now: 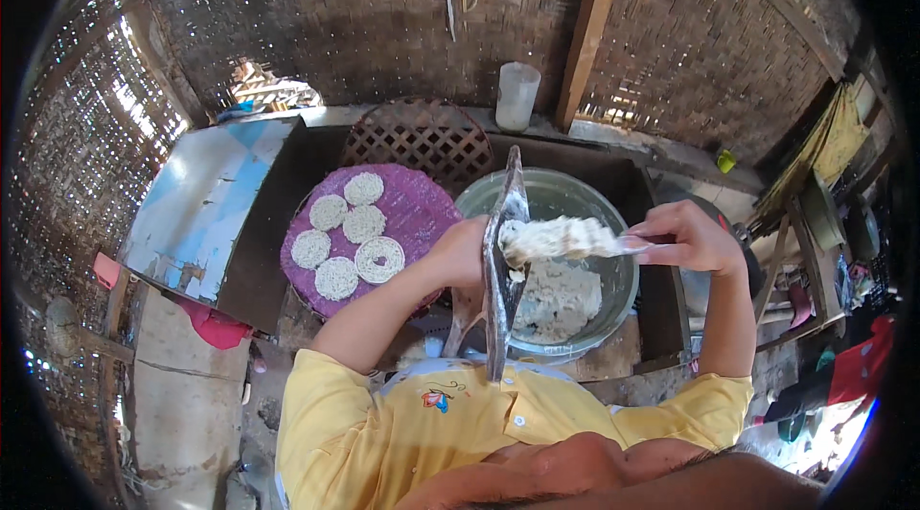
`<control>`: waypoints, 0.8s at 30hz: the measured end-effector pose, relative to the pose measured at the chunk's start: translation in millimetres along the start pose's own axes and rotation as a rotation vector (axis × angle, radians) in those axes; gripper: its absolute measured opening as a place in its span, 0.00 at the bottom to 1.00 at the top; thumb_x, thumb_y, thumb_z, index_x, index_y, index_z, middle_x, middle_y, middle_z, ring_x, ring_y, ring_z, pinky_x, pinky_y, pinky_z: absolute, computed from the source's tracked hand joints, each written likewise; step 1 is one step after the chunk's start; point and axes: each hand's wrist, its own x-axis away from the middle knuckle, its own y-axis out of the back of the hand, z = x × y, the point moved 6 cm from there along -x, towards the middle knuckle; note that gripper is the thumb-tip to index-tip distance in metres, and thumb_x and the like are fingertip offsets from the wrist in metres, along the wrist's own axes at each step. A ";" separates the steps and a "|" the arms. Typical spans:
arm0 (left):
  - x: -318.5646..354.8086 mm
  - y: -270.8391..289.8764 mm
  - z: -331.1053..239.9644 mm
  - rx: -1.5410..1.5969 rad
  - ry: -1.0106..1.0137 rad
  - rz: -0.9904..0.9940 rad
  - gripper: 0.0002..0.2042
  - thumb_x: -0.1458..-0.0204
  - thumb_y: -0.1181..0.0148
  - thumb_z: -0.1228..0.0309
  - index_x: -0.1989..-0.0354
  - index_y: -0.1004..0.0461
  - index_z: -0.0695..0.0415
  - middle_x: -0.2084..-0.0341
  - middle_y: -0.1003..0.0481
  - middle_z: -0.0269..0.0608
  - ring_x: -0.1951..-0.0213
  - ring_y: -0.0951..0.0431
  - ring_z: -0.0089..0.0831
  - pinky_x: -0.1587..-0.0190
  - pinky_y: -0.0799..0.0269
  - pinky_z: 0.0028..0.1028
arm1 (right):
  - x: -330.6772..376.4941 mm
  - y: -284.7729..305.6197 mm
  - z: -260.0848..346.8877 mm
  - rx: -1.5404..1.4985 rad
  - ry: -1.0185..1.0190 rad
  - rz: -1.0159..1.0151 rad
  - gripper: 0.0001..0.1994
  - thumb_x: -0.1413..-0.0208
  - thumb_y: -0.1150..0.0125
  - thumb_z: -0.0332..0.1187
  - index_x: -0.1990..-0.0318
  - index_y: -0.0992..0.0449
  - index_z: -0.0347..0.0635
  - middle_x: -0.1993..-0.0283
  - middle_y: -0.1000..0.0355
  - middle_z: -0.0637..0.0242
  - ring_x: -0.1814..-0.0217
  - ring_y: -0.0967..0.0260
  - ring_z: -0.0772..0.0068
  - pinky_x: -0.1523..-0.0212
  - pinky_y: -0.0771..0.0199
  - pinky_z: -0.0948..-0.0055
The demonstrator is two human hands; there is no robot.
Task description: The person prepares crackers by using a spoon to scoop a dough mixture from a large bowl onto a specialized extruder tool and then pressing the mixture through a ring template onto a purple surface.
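My left hand (462, 253) grips a dark wooden press (495, 309), a long upright piece with a side leg, standing close to my body. The fingers of that hand are partly hidden behind the wood. My right hand (692, 237) is closed, pinching the thin end of a utensil thickly coated with white sticky dough (565, 238). The far end of this dough touches the opening in the press. Beneath lies a large grey-green basin (623, 304) with more pale dough (561, 301) in it. On a round purple tray (422, 198), several coiled dough rounds (364, 224) lie at the left.
Behind the tray leans a woven lattice basket (419, 134). A whitish plastic container (517, 96) stands by the woven wall. The blue-and-white board (206, 198) is at the left. A wooden post (589, 26) rises at the back, and yellow cloth (815, 150) hangs at right.
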 end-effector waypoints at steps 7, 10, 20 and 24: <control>-1.3 -2.8 1.4 -0.038 0.080 -0.091 0.22 0.64 0.41 0.57 0.63 0.29 0.59 0.66 0.28 0.56 0.61 0.29 0.50 0.59 0.33 0.38 | -36.9 -16.0 78.2 0.912 0.312 -0.159 0.09 0.58 0.43 0.41 0.72 0.26 0.47 0.79 0.36 0.68 0.74 0.34 0.65 0.74 0.37 0.67; -8.3 -10.1 24.2 -0.071 0.111 -0.171 0.23 0.64 0.42 0.54 0.63 0.28 0.59 0.66 0.28 0.56 0.61 0.28 0.50 0.59 0.33 0.38 | -55.7 -64.3 95.3 1.214 0.365 -0.136 0.06 0.56 0.47 0.37 0.74 0.32 0.47 0.78 0.37 0.72 0.72 0.34 0.69 0.72 0.37 0.69; -18.4 -14.5 82.8 0.170 0.155 -0.330 0.20 0.65 0.41 0.56 0.69 0.26 0.61 0.71 0.27 0.58 0.64 0.28 0.53 0.61 0.33 0.40 | -4.8 -0.5 107.4 1.075 0.330 -0.603 0.08 0.64 0.39 0.36 0.80 0.32 0.48 0.83 0.39 0.70 0.78 0.36 0.67 0.77 0.37 0.69; -25.4 -27.3 53.5 0.187 0.094 -0.268 0.20 0.66 0.41 0.56 0.70 0.25 0.61 0.72 0.27 0.57 0.64 0.28 0.52 0.62 0.32 0.40 | -6.3 -0.2 82.1 1.042 0.217 -0.584 0.08 0.63 0.39 0.37 0.80 0.31 0.47 0.81 0.36 0.68 0.76 0.34 0.64 0.75 0.35 0.67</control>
